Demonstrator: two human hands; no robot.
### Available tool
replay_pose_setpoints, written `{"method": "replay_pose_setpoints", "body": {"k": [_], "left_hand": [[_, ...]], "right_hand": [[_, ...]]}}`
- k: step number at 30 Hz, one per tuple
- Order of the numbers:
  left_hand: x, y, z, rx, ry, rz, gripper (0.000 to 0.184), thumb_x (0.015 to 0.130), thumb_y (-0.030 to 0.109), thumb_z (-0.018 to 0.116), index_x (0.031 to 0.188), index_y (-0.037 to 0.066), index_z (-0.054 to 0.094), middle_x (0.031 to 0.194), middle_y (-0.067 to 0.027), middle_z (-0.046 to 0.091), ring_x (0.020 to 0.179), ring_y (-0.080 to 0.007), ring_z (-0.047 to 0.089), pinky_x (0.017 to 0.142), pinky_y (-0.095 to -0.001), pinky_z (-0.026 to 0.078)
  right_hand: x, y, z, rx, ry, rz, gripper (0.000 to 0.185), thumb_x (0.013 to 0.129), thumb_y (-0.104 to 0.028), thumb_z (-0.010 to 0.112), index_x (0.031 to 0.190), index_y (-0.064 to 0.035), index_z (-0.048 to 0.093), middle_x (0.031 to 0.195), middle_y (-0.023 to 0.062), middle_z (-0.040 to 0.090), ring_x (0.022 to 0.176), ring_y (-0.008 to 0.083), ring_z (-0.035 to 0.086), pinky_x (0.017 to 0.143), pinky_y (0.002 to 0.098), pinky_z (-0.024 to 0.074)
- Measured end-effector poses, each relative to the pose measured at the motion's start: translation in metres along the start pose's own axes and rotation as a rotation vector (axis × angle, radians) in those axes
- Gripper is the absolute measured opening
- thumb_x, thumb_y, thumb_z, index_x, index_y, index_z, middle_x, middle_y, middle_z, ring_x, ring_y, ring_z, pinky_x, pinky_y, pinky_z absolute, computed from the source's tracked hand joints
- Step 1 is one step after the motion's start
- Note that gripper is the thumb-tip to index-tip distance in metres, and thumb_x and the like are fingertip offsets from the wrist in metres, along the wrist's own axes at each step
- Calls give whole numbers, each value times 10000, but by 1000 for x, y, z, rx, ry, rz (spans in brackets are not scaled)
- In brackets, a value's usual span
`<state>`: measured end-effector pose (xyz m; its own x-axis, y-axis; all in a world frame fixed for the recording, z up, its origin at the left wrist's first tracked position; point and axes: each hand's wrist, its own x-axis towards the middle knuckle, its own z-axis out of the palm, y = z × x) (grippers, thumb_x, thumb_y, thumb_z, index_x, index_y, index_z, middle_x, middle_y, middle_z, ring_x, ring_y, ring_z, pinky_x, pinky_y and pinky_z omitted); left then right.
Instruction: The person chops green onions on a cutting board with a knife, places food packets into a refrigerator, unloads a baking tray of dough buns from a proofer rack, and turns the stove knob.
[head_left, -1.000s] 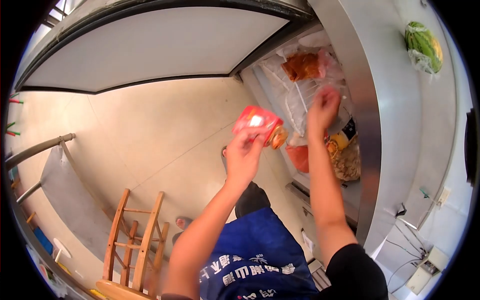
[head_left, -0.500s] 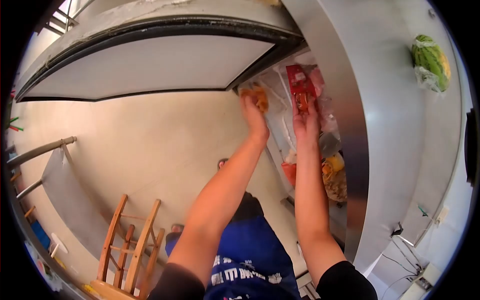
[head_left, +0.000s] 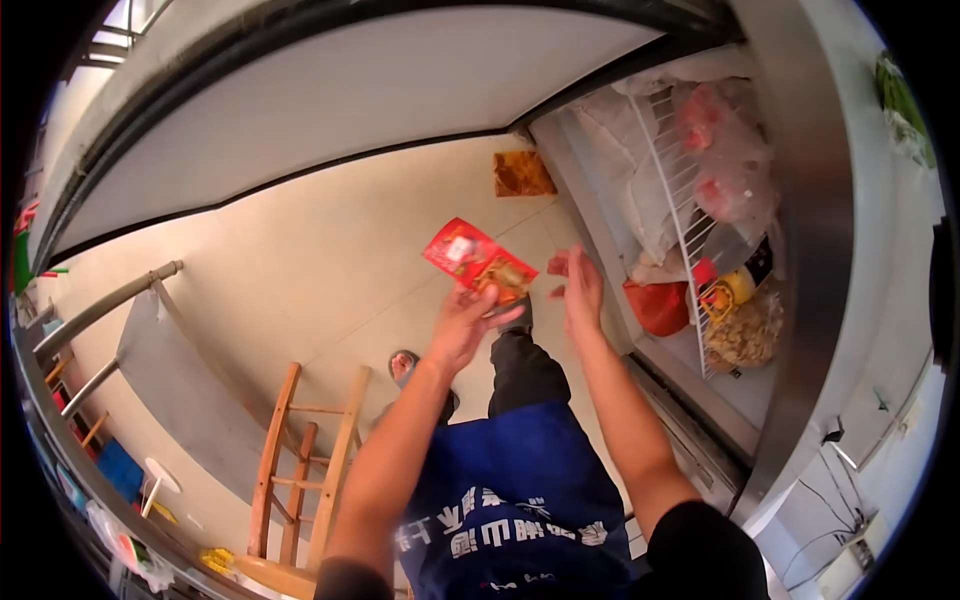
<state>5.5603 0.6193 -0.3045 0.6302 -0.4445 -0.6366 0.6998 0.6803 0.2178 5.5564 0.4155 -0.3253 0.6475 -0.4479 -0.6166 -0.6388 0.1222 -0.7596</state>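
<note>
A red packet (head_left: pixel 482 262) is held in front of the fridge (head_left: pixel 830 150), its lower end pinched under the thumb of the left hand (head_left: pixel 465 325). The right hand (head_left: pixel 583 295) is held spread, fingers loosely bent, just beside the fridge's near edge. By the fridge's front edge, near the door corner, a brown packet (head_left: pixel 525 174) is seen against the floor (head_left: pixel 300 290); whether the two touch cannot be told. The door (head_left: pixel 350 110) is swung wide from the fridge, its black-edged seal stretched leftward. To the fridge's left, a broad stretch of floor is left between the door and a wooden stool (head_left: pixel 290 460), while only a narrow gap is seen between the right hand and the fridge. Inside the fridge, pink-and-clear bags (head_left: pixel 730 165) are set along a white rack (head_left: pixel 672 200), and a red bag (head_left: pixel 658 305) is lodged near the front edge.
</note>
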Motion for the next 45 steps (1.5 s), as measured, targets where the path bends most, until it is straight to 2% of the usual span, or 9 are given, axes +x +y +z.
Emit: {"method": "replay_pose_setpoints", "body": {"k": [5, 7, 10, 16, 19, 24, 29, 34, 45], "left_hand": [[-24, 54, -55, 297, -7, -11, 291, 929, 86, 646, 1205, 38, 566, 1146, -98, 665, 1049, -218, 651, 953, -397, 522], [-22, 67, -76, 465, 44, -23, 277, 908, 71, 674, 1167, 16, 592, 1106, -97, 679, 1030, -216, 657, 925, -384, 537], [-14, 81, -92, 507, 49, 40, 344, 884, 55, 697, 1206, 13, 582, 1099, -91, 682, 1018, -190, 655, 943, -360, 525], [3, 103, -80, 519, 62, 293, 329, 869, 55, 721, 1175, 20, 605, 1080, -58, 684, 1001, -141, 642, 920, -306, 503], [0, 104, -90, 689, 81, 335, 322, 865, 44, 721, 1168, 27, 615, 1053, -63, 685, 992, -146, 646, 911, -313, 515], [-6, 103, -84, 905, 15, 341, 323, 848, 24, 730, 1152, 28, 622, 1039, -69, 688, 970, -152, 657, 900, -308, 518], [5, 97, -86, 848, -51, 356, 367, 837, 1, 707, 1189, 15, 601, 1153, -79, 668, 1070, -190, 635, 974, -351, 479], [15, 73, -82, 700, -397, 171, 480, 835, 65, 744, 1275, 27, 555, 1244, -124, 626, 1161, -247, 599, 1031, -412, 453], [36, 8, 37, 332, -402, 207, 550, 993, 233, 527, 1465, 67, 297, 1458, -137, 432, 1362, -312, 414, 1125, -536, 366]], "right_hand": [[202, 148, 56, -305, -46, 163, 478, 958, -456, 571, 1022, 17, 601, 983, 100, 655, 840, 227, 650, 620, 325, 577], [254, 168, 83, -764, 618, 105, 567, 902, -483, 639, 1021, 69, 577, 1004, 168, 663, 925, 317, 663, 701, 372, 595], [287, 141, 81, -337, 582, 444, 707, 824, -520, 717, 1097, 110, 550, 1096, 220, 654, 992, 353, 661, 810, 405, 576], [310, 179, 88, 61, 782, 49, 432, 727, -243, 784, 973, 73, 623, 948, 185, 697, 846, 289, 677, 785, 364, 535], [334, 213, 77, -24, 519, 122, 327, 724, -145, 725, 959, 58, 621, 939, 146, 695, 816, 261, 671, 769, 342, 529], [205, 190, 91, -382, 332, -757, 218, 802, -133, 653, 968, 2, 613, 770, 122, 651, 706, 255, 653, 665, 358, 515], [129, 132, 45, -582, 64, -565, 132, 860, -82, 585, 968, -24, 535, 932, 146, 691, 821, 266, 690, 707, 344, 524], [72, 57, -1, -184, -121, -940, 127, 912, 64, 471, 987, -38, 465, 988, 107, 714, 885, 204, 697, 661, 320, 542], [-40, -76, -30, 772, -136, -539, 186, 934, -21, 570, 1081, 6, 681, 1039, 60, 696, 929, 149, 664, 732, 294, 562]]}}
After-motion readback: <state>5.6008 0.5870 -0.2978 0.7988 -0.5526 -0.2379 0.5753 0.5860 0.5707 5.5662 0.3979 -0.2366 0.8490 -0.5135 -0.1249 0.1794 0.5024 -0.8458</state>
